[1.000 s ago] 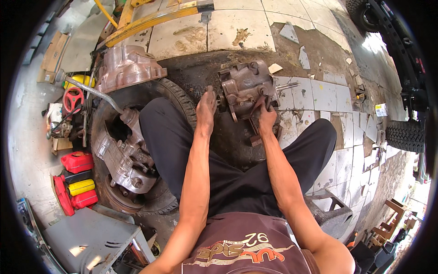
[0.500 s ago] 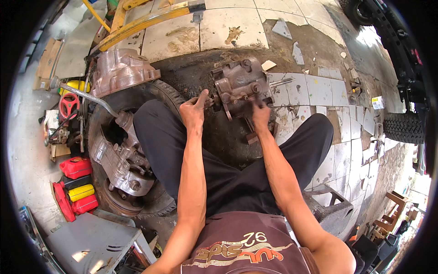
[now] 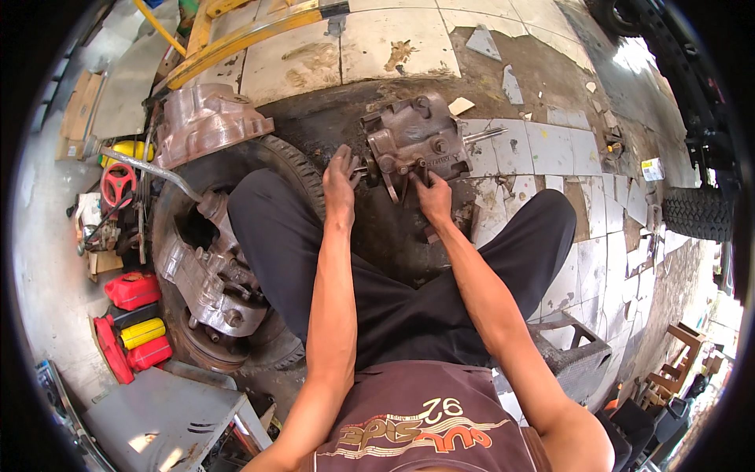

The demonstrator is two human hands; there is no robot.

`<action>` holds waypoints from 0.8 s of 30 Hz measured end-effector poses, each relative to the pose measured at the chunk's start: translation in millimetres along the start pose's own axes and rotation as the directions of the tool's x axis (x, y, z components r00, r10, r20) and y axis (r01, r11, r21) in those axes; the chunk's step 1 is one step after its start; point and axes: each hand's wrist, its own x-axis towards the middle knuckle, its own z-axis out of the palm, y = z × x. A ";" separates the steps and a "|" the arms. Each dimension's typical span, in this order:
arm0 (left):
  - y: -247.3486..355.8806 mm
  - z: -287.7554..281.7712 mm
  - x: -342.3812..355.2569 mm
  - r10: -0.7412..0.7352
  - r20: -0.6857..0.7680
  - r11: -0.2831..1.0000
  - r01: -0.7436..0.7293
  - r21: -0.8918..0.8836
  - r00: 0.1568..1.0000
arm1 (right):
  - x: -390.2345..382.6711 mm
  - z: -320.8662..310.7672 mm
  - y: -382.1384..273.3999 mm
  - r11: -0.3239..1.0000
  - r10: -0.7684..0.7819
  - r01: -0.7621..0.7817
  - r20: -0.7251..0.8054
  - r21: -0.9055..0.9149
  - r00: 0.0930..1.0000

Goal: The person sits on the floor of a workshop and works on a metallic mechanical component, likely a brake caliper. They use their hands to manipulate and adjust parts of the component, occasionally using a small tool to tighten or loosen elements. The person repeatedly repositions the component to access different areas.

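Observation:
In front of me a greasy metal gearbox (image 3: 421,134) rests on the dark floor, its splined shaft (image 3: 484,135) pointing right. My left hand (image 3: 340,185) is at its left end, fingers stretched out beside a short shaft stub (image 3: 361,168), holding nothing I can see. At the near side of the housing, my right hand (image 3: 435,197) has thumb and fingers drawn together against the casing, close to a small fitting. What lies between those fingertips is hidden. Just below the right wrist, a small metal piece (image 3: 431,234) lies partly covered on the floor.
Left of my knee, a large tyre (image 3: 287,161) carries another metal gear housing (image 3: 208,283) with a long lever. A bell-shaped casing (image 3: 206,122) sits at the tyre's far edge. Broken tiles (image 3: 558,149) cover the right floor. A yellow steel frame (image 3: 252,47) stands at the back.
My right hand has shifted left along the gearbox's near side. My left hand has moved slightly right, its fingers straightening beside the shaft stub. The gearbox has turned or shifted slightly.

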 end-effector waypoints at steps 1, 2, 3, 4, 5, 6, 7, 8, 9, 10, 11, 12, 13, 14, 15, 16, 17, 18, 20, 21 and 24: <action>0.2 -5.0 1.5 0.008 0.000 1.000 -0.008 -0.030 1.000 | 0.9 -0.6 -7.0 0.989 0.089 -0.088 -0.006 0.117 0.996; 1.1 -11.7 2.3 0.017 0.000 0.998 -0.017 -0.059 1.000 | 1.2 -0.9 -14.0 0.957 0.177 -0.172 0.000 0.232 0.984; 3.2 -11.7 0.7 0.021 0.004 0.996 -0.020 -0.086 1.000 | 0.2 -1.2 -11.9 0.964 0.150 -0.137 -0.042 0.230 0.988; 3.9 -8.3 0.1 0.029 -0.018 0.998 -0.030 -0.054 0.999 | -1.5 -1.4 -9.7 0.969 0.123 -0.101 -0.083 0.225 0.989; 4.5 -4.3 0.0 0.037 -0.040 0.999 -0.038 -0.022 0.998 | -3.5 -1.1 -7.7 0.973 0.095 -0.066 -0.123 0.220 0.988; 5.1 1.7 -0.2 0.044 -0.051 0.999 -0.044 0.010 0.998 | -4.6 -1.6 -1.5 0.977 0.070 -0.032 -0.173 0.211 0.982; 5.7 6.6 -1.2 0.050 -0.069 0.999 -0.050 0.007 0.996 | -7.7 4.4 2.8 0.962 -0.264 0.252 -0.130 -0.103 0.956; 6.2 11.5 -2.7 0.056 -0.086 0.998 -0.056 0.004 0.995 | -7.8 4.1 8.6 0.991 -0.117 0.111 -0.084 -0.068 0.990; 6.4 2.7 -3.2 0.071 -0.135 0.997 -0.070 0.006 0.988 | -13.8 8.0 -13.9 0.999 0.026 -0.026 -0.002 -0.028 1.000; 7.2 2.5 -1.5 0.074 -0.174 0.997 -0.075 0.005 0.982 | -11.8 5.8 -26.1 0.987 0.160 -0.160 0.062 -0.004 0.985; 8.1 1.5 -0.3 0.078 -0.213 0.997 -0.079 0.004 0.974 | -8.8 7.4 -21.9 0.951 0.281 -0.282 0.032 0.129 0.959; 4.6 0.6 -1.9 0.070 -0.251 0.997 -0.071 0.003 0.965 | -13.3 9.1 -22.4 0.962 0.220 -0.212 -0.025 0.172 0.975; 1.5 0.4 -2.1 0.084 -0.259 0.995 -0.068 0.073 0.962 | -19.4 15.2 -24.3 0.968 0.160 -0.139 -0.085 0.210 0.984; -1.4 0.1 -1.9 0.100 -0.266 0.988 -0.063 0.143 0.959 | -23.6 17.2 -25.0 0.968 0.100 -0.063 -0.146 0.242 0.984; -1.5 -2.8 -1.4 0.121 -0.279 0.975 -0.061 0.212 0.953 | -24.1 16.1 -26.8 0.973 0.111 -0.087 -0.101 0.212 0.989; -1.1 -6.6 -0.8 0.112 -0.311 0.977 -0.047 0.210 0.944 | -22.8 13.0 -28.0 0.977 0.122 -0.110 -0.056 0.181 0.991; -0.7 -10.8 -0.4 0.104 -0.344 0.978 -0.033 0.206 0.933 | -20.0 8.7 -29.1 0.980 0.134 -0.131 -0.010 0.148 0.991; 1.3 -12.8 -0.1 0.098 -0.376 0.980 -0.023 0.200 0.921 | -14.2 4.2 -30.2 0.983 0.142 -0.145 0.035 0.115 0.989; 6.2 -3.3 -4.3 0.070 -0.338 0.996 -0.045 0.082 0.939 | 0.3 0.1 -11.6 0.969 0.199 -0.181 -0.097 0.168 0.975; 8.1 -4.9 -6.8 0.060 -0.334 0.998 -0.054 0.027 0.941 | -4.6 5.0 -17.2 0.970 0.175 -0.145 -0.145 0.196 0.974; 9.5 3.1 -9.9 0.066 -0.219 0.996 -0.076 -0.038 0.974 | -10.4 5.6 2.5 0.996 -0.056 0.059 -0.043 0.066 0.998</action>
